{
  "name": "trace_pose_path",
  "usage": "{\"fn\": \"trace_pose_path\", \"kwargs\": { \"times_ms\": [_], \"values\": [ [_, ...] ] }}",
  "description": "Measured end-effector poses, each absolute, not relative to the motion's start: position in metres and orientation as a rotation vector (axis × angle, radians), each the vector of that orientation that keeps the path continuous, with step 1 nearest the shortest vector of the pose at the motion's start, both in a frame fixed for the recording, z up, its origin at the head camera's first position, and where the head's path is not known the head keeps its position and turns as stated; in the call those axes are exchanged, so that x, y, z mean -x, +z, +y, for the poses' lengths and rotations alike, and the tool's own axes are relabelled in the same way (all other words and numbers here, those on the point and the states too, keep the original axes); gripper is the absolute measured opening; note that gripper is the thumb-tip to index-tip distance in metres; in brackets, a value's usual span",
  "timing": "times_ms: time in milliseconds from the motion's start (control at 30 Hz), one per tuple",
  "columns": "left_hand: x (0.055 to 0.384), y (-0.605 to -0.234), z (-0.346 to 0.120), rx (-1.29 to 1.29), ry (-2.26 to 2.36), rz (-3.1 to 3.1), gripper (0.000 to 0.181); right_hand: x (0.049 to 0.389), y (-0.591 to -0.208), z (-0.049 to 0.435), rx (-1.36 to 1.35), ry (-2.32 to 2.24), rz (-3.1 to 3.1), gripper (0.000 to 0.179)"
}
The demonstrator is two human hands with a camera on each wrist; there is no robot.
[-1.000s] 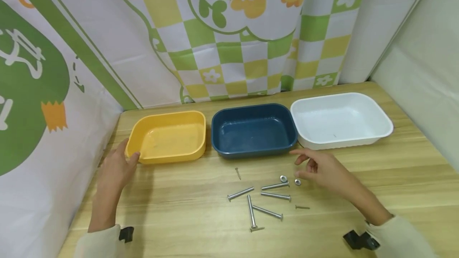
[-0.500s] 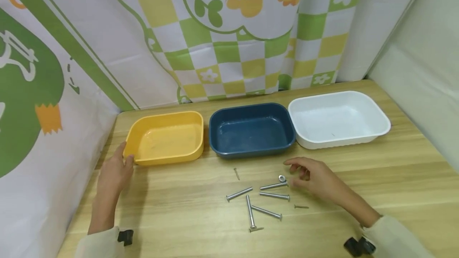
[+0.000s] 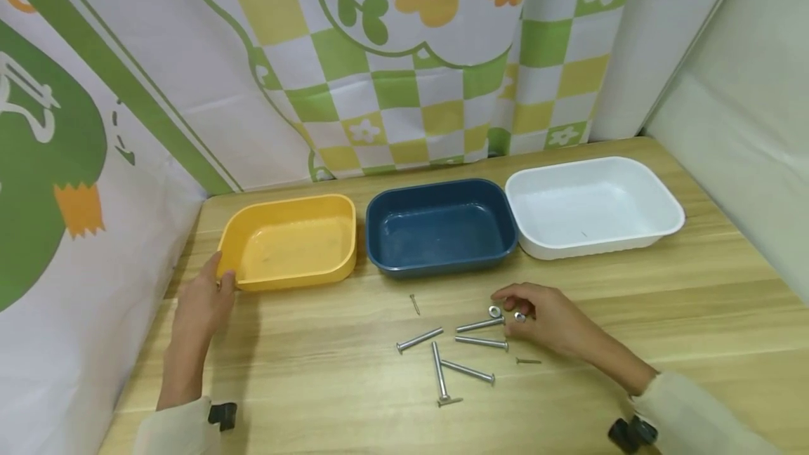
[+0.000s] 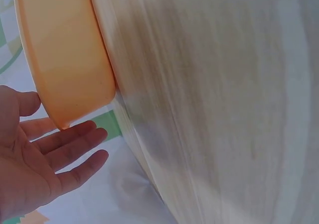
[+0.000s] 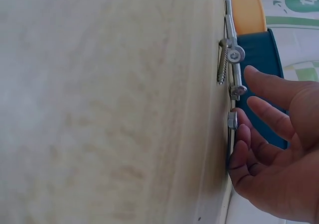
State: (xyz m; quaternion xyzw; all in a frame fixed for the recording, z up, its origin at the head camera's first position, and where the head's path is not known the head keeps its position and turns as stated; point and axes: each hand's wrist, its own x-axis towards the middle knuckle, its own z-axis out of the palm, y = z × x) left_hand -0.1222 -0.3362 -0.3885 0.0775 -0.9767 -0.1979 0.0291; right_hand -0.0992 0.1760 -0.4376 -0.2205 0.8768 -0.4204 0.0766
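My left hand (image 3: 204, 304) touches the near left corner of the yellow tray (image 3: 329, 277), its thumb by the rim and its fingers fairly straight. In the left wrist view the fingertips (image 4: 97, 134) extend past the tray corner. My right hand (image 3: 546, 318) is low over the table with loosely bent fingers. One hex nut (image 3: 520, 317) lies between its parted thumb and fingers; in the right wrist view fingertips are right at this nut (image 5: 232, 120). Another nut (image 3: 495, 311) lies just left, by the head of a bolt (image 3: 477, 325).
Several long bolts (image 3: 468, 371) and short screws (image 3: 414, 304), (image 3: 528, 361), (image 3: 450, 402) are scattered on the wooden table (image 3: 329, 385). Behind them stand a dark blue tray (image 3: 442, 269) and a white tray (image 3: 594, 248). A patterned curtain (image 3: 404, 90) hangs at the back.
My right hand has moved left and slightly down to the nuts; the right nut, hidden half a second ago, shows between its fingers. My left hand stays at the yellow tray's corner.
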Motion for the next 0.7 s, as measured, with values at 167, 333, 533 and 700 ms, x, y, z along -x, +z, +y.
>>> {"fn": "trace_pose_path", "kwargs": {
  "times_ms": [167,333,533,700],
  "values": [
    [0.123,-0.389,-0.337,-0.229,-0.608,-3.022,0.054,0.098,-0.437,0.172,0.679,-1.231,2.653,0.039],
    [0.124,-0.389,-0.338,-0.23,-0.6,-3.035,0.055,0.099,-0.434,0.166,0.703,-1.169,2.698,0.035],
    [0.123,-0.388,-0.339,-0.233,-0.61,-3.052,0.057,0.097,-0.431,0.159,0.729,-1.116,2.712,0.03],
    [0.123,-0.388,-0.339,-0.239,-0.622,-3.072,0.059,0.094,-0.432,0.157,0.73,-1.101,2.704,0.026]
  ]
}}
